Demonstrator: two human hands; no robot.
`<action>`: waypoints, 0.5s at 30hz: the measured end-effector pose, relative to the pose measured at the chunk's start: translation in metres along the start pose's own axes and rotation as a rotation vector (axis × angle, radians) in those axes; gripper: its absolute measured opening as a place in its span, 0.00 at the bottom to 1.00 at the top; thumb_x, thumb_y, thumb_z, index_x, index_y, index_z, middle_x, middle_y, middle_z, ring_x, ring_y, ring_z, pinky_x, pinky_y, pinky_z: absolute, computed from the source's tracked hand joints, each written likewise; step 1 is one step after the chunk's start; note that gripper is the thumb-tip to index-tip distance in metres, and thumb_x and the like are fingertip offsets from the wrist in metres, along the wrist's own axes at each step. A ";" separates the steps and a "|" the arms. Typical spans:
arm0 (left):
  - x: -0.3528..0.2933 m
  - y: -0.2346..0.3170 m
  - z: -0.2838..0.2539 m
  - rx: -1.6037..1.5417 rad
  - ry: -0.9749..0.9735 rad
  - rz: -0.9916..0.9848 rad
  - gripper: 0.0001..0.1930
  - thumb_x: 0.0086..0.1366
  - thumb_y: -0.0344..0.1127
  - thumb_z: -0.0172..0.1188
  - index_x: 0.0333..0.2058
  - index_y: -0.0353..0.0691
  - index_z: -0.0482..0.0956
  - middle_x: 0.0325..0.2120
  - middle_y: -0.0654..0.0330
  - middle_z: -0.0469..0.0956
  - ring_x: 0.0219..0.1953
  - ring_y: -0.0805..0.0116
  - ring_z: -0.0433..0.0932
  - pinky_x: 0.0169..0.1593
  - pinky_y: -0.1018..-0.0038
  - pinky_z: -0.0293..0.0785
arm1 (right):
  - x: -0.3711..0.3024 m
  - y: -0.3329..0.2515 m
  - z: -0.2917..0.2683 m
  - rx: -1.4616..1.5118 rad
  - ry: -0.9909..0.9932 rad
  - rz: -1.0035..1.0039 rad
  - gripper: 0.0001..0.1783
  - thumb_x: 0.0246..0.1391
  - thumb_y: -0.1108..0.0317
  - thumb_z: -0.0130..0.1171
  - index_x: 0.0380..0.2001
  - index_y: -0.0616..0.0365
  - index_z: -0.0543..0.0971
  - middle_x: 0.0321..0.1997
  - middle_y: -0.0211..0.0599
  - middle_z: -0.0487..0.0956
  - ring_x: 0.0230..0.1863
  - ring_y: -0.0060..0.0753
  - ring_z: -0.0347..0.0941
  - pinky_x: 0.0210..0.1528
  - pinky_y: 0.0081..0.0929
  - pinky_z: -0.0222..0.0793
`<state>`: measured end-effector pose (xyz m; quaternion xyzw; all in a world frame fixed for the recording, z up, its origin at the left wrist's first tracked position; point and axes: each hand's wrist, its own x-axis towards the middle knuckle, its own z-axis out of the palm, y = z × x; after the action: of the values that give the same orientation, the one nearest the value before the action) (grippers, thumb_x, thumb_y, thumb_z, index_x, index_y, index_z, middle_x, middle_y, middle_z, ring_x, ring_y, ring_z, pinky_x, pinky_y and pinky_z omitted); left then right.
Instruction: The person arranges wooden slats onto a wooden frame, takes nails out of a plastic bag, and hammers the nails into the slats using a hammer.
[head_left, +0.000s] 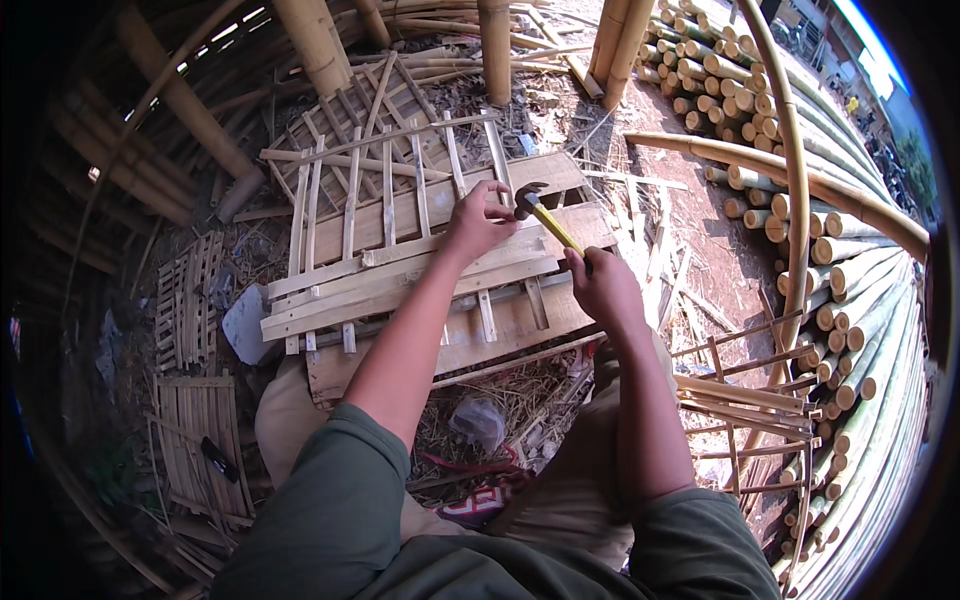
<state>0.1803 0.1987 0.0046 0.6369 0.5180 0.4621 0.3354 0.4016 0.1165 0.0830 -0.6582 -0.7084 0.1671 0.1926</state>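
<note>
My right hand (606,290) is closed round the lower handle of a claw hammer (556,226) with a yellow shaft and dark head. The hammer's head is close to the fingertips of my left hand (482,222), over a slatted frame of pale bamboo strips (418,185). The left fingers are curled toward the thumb; whatever is between them is too small to make out. Under my left wrist, long flat strips (400,290) lie crosswise over the thinner slats. Wide wooden boards (470,340) support the frame in front of my knees.
Large stacks of cut bamboo poles (850,330) fill the right side. A bamboo rack (750,410) stands near my right arm. Upright bamboo posts (494,50) rise at the back. Slatted panels (195,430) and a dark phone-like object (219,458) lie at left. A clear plastic bag (478,422) lies between my legs.
</note>
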 end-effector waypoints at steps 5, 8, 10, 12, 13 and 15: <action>-0.001 0.006 -0.001 0.019 -0.009 -0.024 0.29 0.49 0.28 0.74 0.49 0.38 0.70 0.32 0.58 0.85 0.34 0.75 0.83 0.40 0.76 0.78 | 0.000 -0.006 -0.007 0.028 0.056 -0.001 0.25 0.64 0.48 0.50 0.28 0.61 0.78 0.21 0.54 0.77 0.27 0.59 0.75 0.32 0.51 0.69; -0.001 0.006 0.000 -0.009 0.002 -0.011 0.28 0.49 0.29 0.73 0.48 0.38 0.70 0.31 0.58 0.85 0.33 0.75 0.83 0.40 0.77 0.77 | 0.001 -0.002 -0.002 0.034 0.051 -0.039 0.25 0.64 0.49 0.49 0.27 0.61 0.77 0.21 0.54 0.77 0.26 0.59 0.75 0.31 0.51 0.70; 0.000 0.003 0.004 -0.052 0.007 -0.004 0.28 0.49 0.29 0.73 0.48 0.38 0.70 0.30 0.58 0.84 0.33 0.75 0.82 0.39 0.77 0.77 | -0.001 0.006 0.006 -0.112 0.009 -0.106 0.26 0.65 0.49 0.48 0.26 0.61 0.77 0.21 0.53 0.77 0.26 0.59 0.76 0.31 0.51 0.71; -0.001 -0.002 0.000 -0.039 0.019 0.004 0.28 0.48 0.30 0.73 0.48 0.41 0.71 0.27 0.60 0.84 0.32 0.74 0.83 0.39 0.75 0.77 | -0.002 -0.005 0.003 -0.098 -0.020 -0.078 0.26 0.64 0.48 0.48 0.26 0.61 0.77 0.21 0.53 0.77 0.26 0.59 0.76 0.32 0.52 0.71; -0.001 -0.004 -0.003 -0.034 0.020 0.005 0.28 0.48 0.30 0.73 0.48 0.41 0.71 0.27 0.60 0.84 0.32 0.74 0.83 0.39 0.75 0.77 | -0.003 -0.010 0.001 -0.090 -0.049 -0.049 0.25 0.64 0.48 0.49 0.26 0.61 0.77 0.22 0.53 0.78 0.27 0.59 0.76 0.32 0.52 0.71; -0.001 0.000 0.000 0.042 0.019 -0.014 0.29 0.47 0.30 0.73 0.49 0.41 0.71 0.27 0.61 0.85 0.32 0.75 0.83 0.38 0.76 0.77 | -0.005 -0.009 -0.001 -0.072 -0.039 -0.044 0.26 0.64 0.48 0.49 0.26 0.61 0.77 0.22 0.53 0.78 0.27 0.59 0.76 0.32 0.52 0.70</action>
<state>0.1805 0.1973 0.0046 0.6358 0.5351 0.4547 0.3205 0.3942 0.1113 0.0879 -0.6455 -0.7318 0.1502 0.1588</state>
